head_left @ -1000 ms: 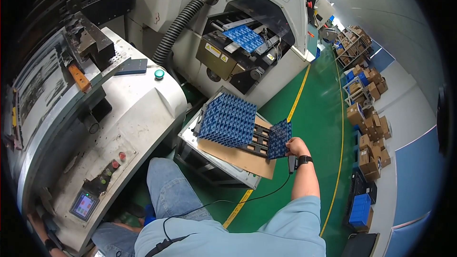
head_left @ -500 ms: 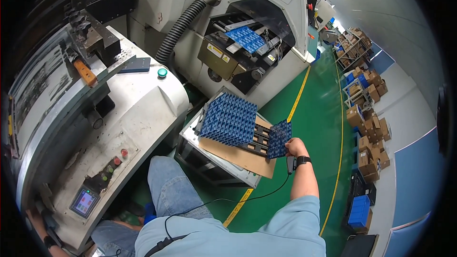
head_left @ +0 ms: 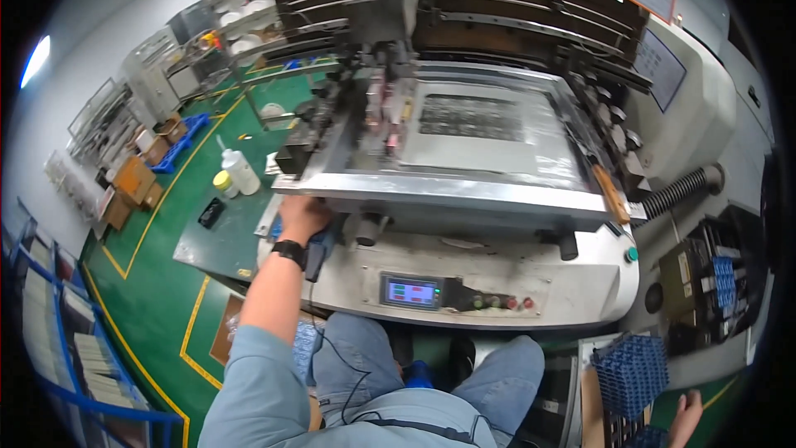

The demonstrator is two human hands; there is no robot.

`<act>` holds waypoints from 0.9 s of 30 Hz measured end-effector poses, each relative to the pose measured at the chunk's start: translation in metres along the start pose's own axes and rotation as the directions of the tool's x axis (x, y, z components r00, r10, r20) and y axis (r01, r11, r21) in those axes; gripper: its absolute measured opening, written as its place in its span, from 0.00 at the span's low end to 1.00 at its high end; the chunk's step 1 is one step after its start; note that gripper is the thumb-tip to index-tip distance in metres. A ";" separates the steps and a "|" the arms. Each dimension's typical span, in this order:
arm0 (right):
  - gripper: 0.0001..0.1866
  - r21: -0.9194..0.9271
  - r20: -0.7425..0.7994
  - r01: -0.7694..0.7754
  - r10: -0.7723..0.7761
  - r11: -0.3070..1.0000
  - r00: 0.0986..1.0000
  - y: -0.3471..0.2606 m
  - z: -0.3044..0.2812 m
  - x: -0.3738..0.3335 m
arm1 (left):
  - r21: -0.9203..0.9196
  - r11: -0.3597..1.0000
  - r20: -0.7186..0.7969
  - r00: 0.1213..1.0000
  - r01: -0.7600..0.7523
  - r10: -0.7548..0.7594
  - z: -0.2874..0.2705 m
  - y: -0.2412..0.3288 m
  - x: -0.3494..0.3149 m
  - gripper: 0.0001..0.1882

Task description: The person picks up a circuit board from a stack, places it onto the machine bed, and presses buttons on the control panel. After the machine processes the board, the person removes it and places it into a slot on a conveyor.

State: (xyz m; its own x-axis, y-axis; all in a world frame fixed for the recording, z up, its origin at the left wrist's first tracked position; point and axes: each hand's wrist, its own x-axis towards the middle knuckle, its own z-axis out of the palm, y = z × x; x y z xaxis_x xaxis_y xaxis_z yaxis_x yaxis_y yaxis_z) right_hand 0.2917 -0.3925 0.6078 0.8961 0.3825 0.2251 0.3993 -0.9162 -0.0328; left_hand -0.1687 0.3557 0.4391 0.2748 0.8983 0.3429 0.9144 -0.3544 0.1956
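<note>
My left hand (head_left: 303, 216) reaches to the front left corner of a screen-printing machine, just under its metal frame (head_left: 448, 191). Its fingers are turned away and blurred, so any grip there is hidden. At the lower right edge, my right hand (head_left: 686, 416) has its fingers extended, with nothing visible in them. Beside it stands a stack of blue gridded panels (head_left: 632, 372). A dark blue panel (head_left: 651, 438) lies below the stack, partly cut off by the picture's edge. The printing screen (head_left: 473, 124) carries a dark patterned patch.
A control panel with a lit display (head_left: 412, 291) and round buttons faces me. An orange-handled tool (head_left: 611, 195) rests at the frame's right corner. On the green side table (head_left: 195, 241) stand a white bottle (head_left: 240, 171) and a yellow-lidded jar (head_left: 224, 183). A blue rack (head_left: 75, 398) stands lower left.
My view has swung left to face the printing machine. My right hand, earlier holding a blue panel beside the stack, now shows apart from it. My left hand remains at the machine's left end.
</note>
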 end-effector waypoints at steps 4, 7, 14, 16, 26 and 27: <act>0.16 0.264 -0.125 0.285 -0.260 0.922 0.958 -0.133 -0.017 0.041 | -0.035 0.988 0.117 0.982 0.150 -0.145 -0.031 0.025 0.002 0.31; 0.15 0.200 -0.072 0.664 -0.665 0.721 0.744 -0.259 -0.029 0.029 | -0.030 0.985 0.170 0.972 0.170 -0.162 -0.020 0.019 0.008 0.37; 0.13 0.398 0.219 0.912 -0.976 0.096 0.007 -0.410 0.140 -0.065 | -0.100 0.987 0.221 0.970 0.127 -0.102 -0.053 0.007 -0.014 0.54; 0.16 0.537 0.341 0.836 -0.935 0.113 -0.092 -0.423 0.196 -0.106 | -0.078 0.988 0.263 0.958 0.136 -0.111 -0.069 0.008 -0.030 0.57; 0.19 0.627 0.571 0.534 -0.801 0.568 0.181 -0.363 0.340 -0.112 | -0.008 0.987 0.286 0.946 0.159 -0.150 -0.074 0.011 -0.056 0.52; 0.19 0.626 0.573 0.534 -0.800 0.568 0.179 -0.358 0.337 -0.109 | -0.009 0.987 0.288 0.945 0.161 -0.152 -0.076 0.010 -0.055 0.52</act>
State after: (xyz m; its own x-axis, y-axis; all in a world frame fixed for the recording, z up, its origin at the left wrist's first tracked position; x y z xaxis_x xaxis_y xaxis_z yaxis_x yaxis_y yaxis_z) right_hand 0.1162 -0.0656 0.2668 -0.0478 0.8694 -0.4918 0.8267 -0.2419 -0.5080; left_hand -0.1973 0.2828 0.4915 0.2065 0.9780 0.0298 0.9441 -0.2071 0.2564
